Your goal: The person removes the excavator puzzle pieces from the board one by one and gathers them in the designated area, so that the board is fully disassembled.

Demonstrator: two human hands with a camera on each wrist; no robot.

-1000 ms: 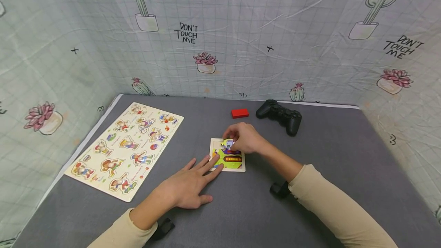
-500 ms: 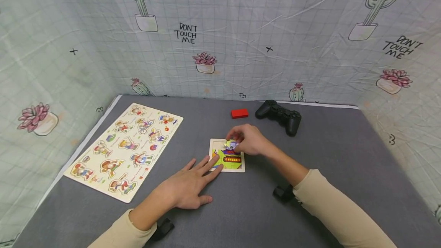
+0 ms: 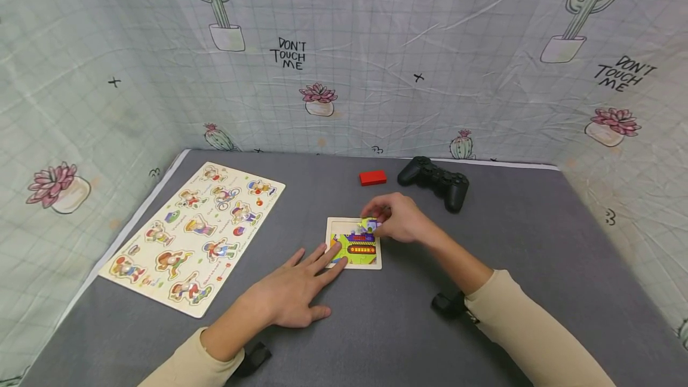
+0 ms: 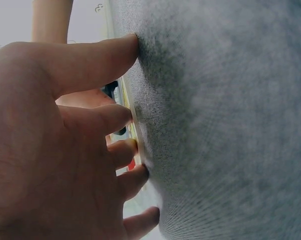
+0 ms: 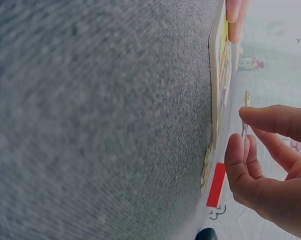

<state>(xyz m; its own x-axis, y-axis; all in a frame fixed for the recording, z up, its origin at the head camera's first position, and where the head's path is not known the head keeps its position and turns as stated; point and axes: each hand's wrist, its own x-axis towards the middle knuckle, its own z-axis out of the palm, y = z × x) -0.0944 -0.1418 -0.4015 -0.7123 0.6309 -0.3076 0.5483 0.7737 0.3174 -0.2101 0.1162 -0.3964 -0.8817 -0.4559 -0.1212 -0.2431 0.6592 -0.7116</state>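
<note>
Now pinching puzzle piece (image 3: 368, 224) in right hand (image 3: 402, 218) nearer right edge of tray (image 3: 341, 224), still loose; touching tray with spread left hand (image 3: 295, 291).

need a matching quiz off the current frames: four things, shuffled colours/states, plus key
1. left hand
2. controller
3. right hand
4. board

A. pinches a piece
B. fingers spread, touching the puzzle
C. pale, printed with cartoon figures
D. black

Pairs: 1-B, 2-D, 3-A, 4-C
</note>
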